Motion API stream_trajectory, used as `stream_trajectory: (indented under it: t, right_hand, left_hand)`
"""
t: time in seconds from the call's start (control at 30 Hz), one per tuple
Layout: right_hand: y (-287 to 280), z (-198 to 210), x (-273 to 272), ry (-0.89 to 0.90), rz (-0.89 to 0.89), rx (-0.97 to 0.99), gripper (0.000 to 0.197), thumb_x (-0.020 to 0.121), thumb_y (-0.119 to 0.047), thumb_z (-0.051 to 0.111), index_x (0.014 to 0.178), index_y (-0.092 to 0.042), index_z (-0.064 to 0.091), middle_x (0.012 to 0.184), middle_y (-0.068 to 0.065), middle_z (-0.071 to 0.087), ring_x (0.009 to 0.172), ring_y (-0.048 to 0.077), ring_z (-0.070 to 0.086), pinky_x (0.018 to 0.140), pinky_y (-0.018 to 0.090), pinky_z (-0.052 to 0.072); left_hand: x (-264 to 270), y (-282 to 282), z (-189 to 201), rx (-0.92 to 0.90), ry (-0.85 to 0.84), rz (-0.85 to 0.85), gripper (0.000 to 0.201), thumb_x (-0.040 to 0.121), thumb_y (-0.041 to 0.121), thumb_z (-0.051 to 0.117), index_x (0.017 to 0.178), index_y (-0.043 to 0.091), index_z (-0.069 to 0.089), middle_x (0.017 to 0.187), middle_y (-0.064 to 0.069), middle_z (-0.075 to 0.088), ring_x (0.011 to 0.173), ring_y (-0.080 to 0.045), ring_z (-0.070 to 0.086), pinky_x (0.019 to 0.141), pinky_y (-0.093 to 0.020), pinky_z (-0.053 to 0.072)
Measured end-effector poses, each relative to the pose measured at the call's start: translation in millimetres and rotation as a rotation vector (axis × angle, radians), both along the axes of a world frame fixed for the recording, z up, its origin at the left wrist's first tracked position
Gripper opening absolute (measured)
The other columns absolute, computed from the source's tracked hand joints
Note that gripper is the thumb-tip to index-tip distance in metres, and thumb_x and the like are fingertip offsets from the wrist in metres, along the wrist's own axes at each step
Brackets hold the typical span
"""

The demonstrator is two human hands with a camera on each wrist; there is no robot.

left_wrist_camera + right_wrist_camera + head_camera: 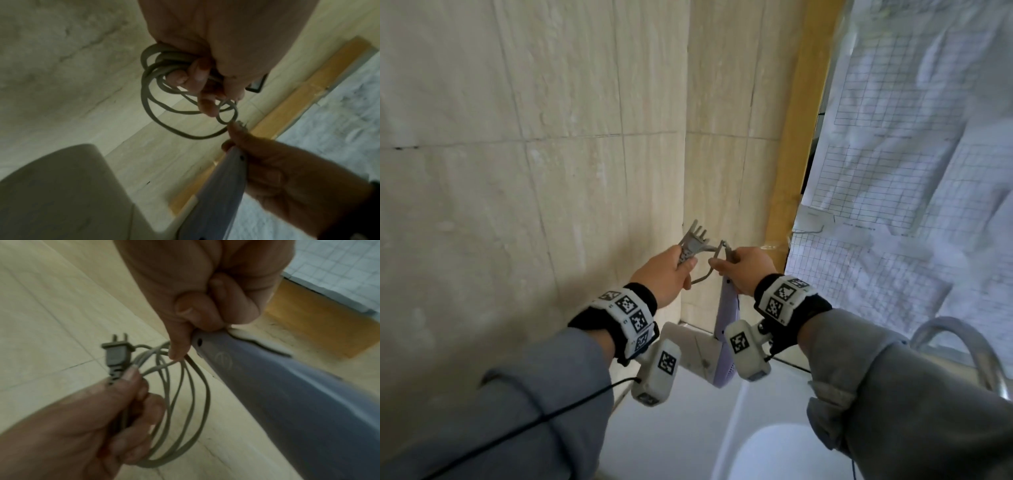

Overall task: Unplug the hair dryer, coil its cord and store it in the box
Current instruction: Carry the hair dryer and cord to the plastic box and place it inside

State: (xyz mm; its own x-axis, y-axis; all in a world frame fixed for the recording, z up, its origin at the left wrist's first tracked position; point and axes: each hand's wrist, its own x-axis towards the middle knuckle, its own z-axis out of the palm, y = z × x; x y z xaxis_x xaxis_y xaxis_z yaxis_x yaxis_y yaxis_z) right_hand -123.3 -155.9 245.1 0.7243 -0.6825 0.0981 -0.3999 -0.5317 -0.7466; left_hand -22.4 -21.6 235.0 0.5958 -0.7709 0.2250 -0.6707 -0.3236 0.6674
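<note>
Lilac hair dryer point(726, 329) hangs nozzle-down at 6 o'clock from the right hand point(750, 270), which is fisted round its handle end. At 9 o'clock of that, the left hand point(664, 274) grips the coiled grey cord point(185, 402), its plug point(117, 355) poking up, unplugged.

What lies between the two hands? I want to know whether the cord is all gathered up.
Not all: a short loop of grey cord spans from the left hand to the right hand, seen in the head view.
</note>
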Motion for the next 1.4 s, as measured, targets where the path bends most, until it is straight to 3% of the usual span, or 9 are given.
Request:
stream_trajectory:
  t: [0.2, 0.5, 0.67, 0.83, 0.97, 1.13, 1.23, 1.3, 1.4]
  right_hand:
    - [7.1, 5.0, -7.5, 0.009, 0.005, -0.058, 0.037, 0.087, -0.041, 0.060, 0.065, -0.013, 0.051, 0.060, -0.001, 0.053, 0.054, 0.013, 0.051, 0.049, 0.022, 0.043]
    - [6.5, -1.9, -12.0, -0.148, -0.032, 0.156, 0.036, 0.089, -0.038, 0.058, 0.065, -0.012, 0.052, 0.054, 0.006, 0.055, 0.044, 0.017, 0.049, 0.052, 0.029, 0.045]
    - [9.2, -1.1, -20.0, -0.254, 0.052, 0.287, 0.028, 0.089, -0.028, 0.063, 0.067, -0.012, 0.054, 0.051, 0.002, 0.054, 0.035, 0.009, 0.043, 0.041, 0.021, 0.041]
    - [9.6, -10.2, -23.4, -0.364, 0.111, 0.352, 0.013, 0.086, -0.020, 0.067, 0.089, -0.008, 0.065, 0.064, 0.001, 0.060, 0.054, 0.009, 0.052, 0.053, 0.018, 0.045]
    - [16.6, -20.2, -24.5, -0.464, 0.019, 0.267, 0.050, 0.075, -0.038, 0.074, 0.113, -0.016, 0.051, 0.096, -0.001, 0.065, 0.093, 0.015, 0.063, 0.079, 0.026, 0.050]
    - [12.8, -31.2, -28.0, -0.370, -0.084, 0.331, 0.134, 0.031, -0.083, 0.066, 0.146, -0.033, 0.019, 0.151, 0.007, 0.029, 0.139, 0.027, 0.030, 0.111, 0.052, 0.032]
    - [10.2, -31.4, -32.9, -0.347, 0.035, 0.699, 0.109, 0.064, -0.057, 0.073, 0.149, -0.040, 0.008, 0.160, 0.002, 0.011, 0.146, 0.028, 0.015, 0.113, 0.056, 0.020]
    - [4.1, -33.9, -34.2, -0.319, 0.078, 0.795, 0.094, 0.074, -0.039, 0.076, 0.147, -0.037, 0.018, 0.154, 0.000, 0.031, 0.141, 0.025, 0.027, 0.110, 0.055, 0.021]
    - [2.7, -32.3, -38.1, -0.360, 0.182, 0.877, 0.029, 0.089, -0.020, 0.062, 0.116, -0.016, 0.052, 0.102, 0.003, 0.067, 0.097, 0.020, 0.060, 0.093, 0.045, 0.041]
  left_hand:
    - [-7.6, -18.4, -28.4, -0.013, 0.042, -0.032, 0.032, 0.095, 0.044, 0.032, 0.107, 0.021, 0.051, 0.090, 0.007, 0.071, 0.091, -0.019, 0.064, 0.088, -0.041, 0.049]
    - [-40.5, -30.5, -17.0, -0.207, 0.297, -0.340, 0.022, 0.098, 0.019, 0.042, 0.082, 0.012, 0.055, 0.054, 0.012, 0.051, 0.036, 0.008, 0.047, 0.042, -0.004, 0.031]
    - [-41.0, -27.6, -20.4, -0.182, 0.525, -0.323, 0.025, 0.090, 0.037, 0.051, 0.073, 0.020, 0.059, 0.073, -0.015, 0.053, 0.058, -0.020, 0.045, 0.052, -0.027, 0.033]
    - [-41.8, -26.1, -16.8, -0.257, 0.651, -0.252, 0.022, 0.073, 0.038, 0.055, 0.078, 0.019, 0.064, 0.080, -0.019, 0.056, 0.073, -0.029, 0.048, 0.061, -0.038, 0.037]
    - [-41.1, -25.0, -14.0, -0.334, 0.659, -0.252, 0.023, 0.082, 0.032, 0.051, 0.090, 0.014, 0.063, 0.077, -0.018, 0.054, 0.063, -0.023, 0.044, 0.052, -0.028, 0.032]
    - [-39.6, -20.6, -10.6, -0.421, 0.693, -0.168, 0.022, 0.075, 0.030, 0.053, 0.086, 0.013, 0.061, 0.073, -0.014, 0.053, 0.062, -0.021, 0.045, 0.052, -0.027, 0.034]
    - [-36.0, -23.1, -6.6, -0.455, 0.786, -0.184, 0.017, 0.072, 0.024, 0.050, 0.068, 0.015, 0.064, 0.056, 0.001, 0.059, 0.051, -0.015, 0.051, 0.054, -0.025, 0.037]
    - [-34.7, -25.9, -6.3, -0.456, 0.858, -0.212, 0.028, 0.080, 0.020, 0.048, 0.055, 0.013, 0.057, 0.044, 0.004, 0.056, 0.041, -0.010, 0.049, 0.052, -0.021, 0.038]
    - [-38.8, -30.5, -7.5, -0.421, 0.913, -0.262, 0.039, 0.090, 0.019, 0.043, 0.052, 0.011, 0.051, 0.040, 0.004, 0.049, 0.037, -0.009, 0.045, 0.045, -0.018, 0.040]
